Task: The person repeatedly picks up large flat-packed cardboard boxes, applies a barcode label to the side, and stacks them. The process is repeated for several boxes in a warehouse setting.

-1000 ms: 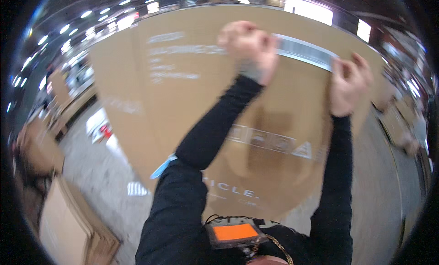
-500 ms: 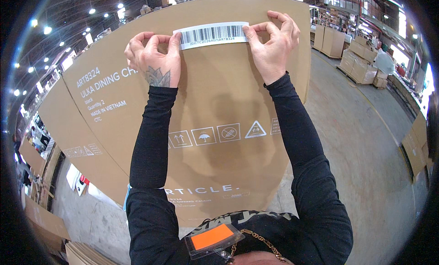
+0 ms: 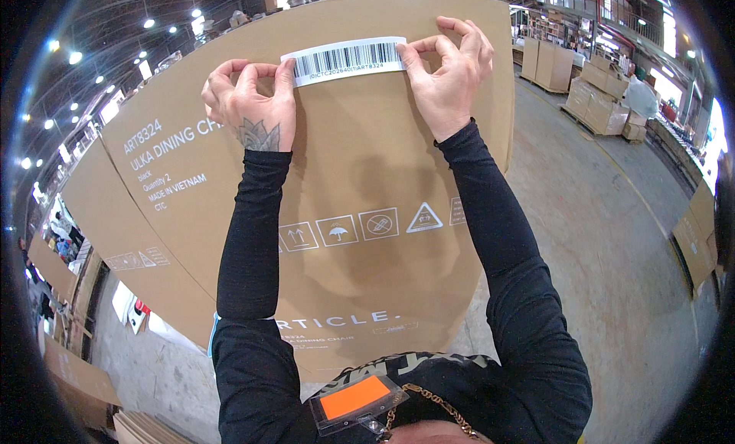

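A white barcode label (image 3: 348, 60) stretches between my two hands in front of the upper part of a large brown cardboard box (image 3: 352, 153). The thumb and forefinger of my left hand (image 3: 256, 99) pinch its left end. At its right end, my right hand (image 3: 448, 80) pinches it the same way, with the other fingers raised. Whether the label's back touches the cardboard all along, I cannot tell. White printed handling symbols run across the box below my hands.
Wrapped pallets of cartons (image 3: 597, 99) stand on the concrete floor at the far right. A folded brown carton (image 3: 695, 237) is at the right edge. Flat cardboard sheets (image 3: 153, 429) lie at the lower left. An orange badge (image 3: 354, 398) hangs at my chest.
The view has shifted slightly, so the box, label and both hands sit a little further left. Both hands keep the same pinch on the label's ends.
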Available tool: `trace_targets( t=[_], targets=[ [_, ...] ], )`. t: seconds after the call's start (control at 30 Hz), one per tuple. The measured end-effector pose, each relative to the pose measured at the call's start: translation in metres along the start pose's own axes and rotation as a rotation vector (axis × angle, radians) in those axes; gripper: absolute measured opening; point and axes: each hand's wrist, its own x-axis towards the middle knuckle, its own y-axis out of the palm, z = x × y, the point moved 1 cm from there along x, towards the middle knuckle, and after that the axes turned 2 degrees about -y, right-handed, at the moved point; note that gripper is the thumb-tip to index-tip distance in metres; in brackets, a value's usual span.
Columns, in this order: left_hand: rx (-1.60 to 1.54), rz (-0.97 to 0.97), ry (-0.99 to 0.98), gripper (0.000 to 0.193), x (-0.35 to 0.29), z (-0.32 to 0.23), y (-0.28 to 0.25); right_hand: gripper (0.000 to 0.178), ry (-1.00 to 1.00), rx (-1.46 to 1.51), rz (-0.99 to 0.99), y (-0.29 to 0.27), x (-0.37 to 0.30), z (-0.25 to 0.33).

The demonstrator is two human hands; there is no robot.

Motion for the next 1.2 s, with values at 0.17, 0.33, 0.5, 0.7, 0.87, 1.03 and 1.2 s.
trace_targets(
  t=[0.17, 0.33, 0.5, 0.7, 0.87, 1.03, 1.2],
  targets=[
    [0.025, -0.003, -0.004, 0.023, -0.001, 0.000, 0.002, 0.018, -0.012, 0.008, -0.002, 0.001, -0.001, 0.000],
    [0.038, -0.012, 0.012, 0.022, -0.002, -0.001, 0.003, 0.017, -0.042, 0.004, -0.019, 0.002, 0.000, -0.003],
    [0.080, -0.016, 0.052, 0.023, -0.001, 0.000, 0.003, 0.018, -0.014, -0.002, -0.018, 0.004, -0.001, 0.001],
    [0.221, -0.059, 0.088, 0.036, 0.001, -0.003, 0.002, 0.036, 0.036, 0.014, -0.041, 0.000, -0.001, -0.003],
    [0.104, -0.026, 0.031, 0.066, 0.000, 0.010, -0.007, 0.054, 0.055, 0.030, -0.060, 0.002, -0.001, -0.002],
    [0.043, 0.485, 0.490, 0.087, -0.042, -0.045, 0.002, 0.054, 0.010, 0.001, -0.078, 0.002, -0.001, -0.009],
    [0.182, 0.503, 0.407, 0.091, -0.041, -0.033, 0.005, 0.054, -0.011, 0.020, -0.051, -0.005, -0.002, -0.005]
  ],
)
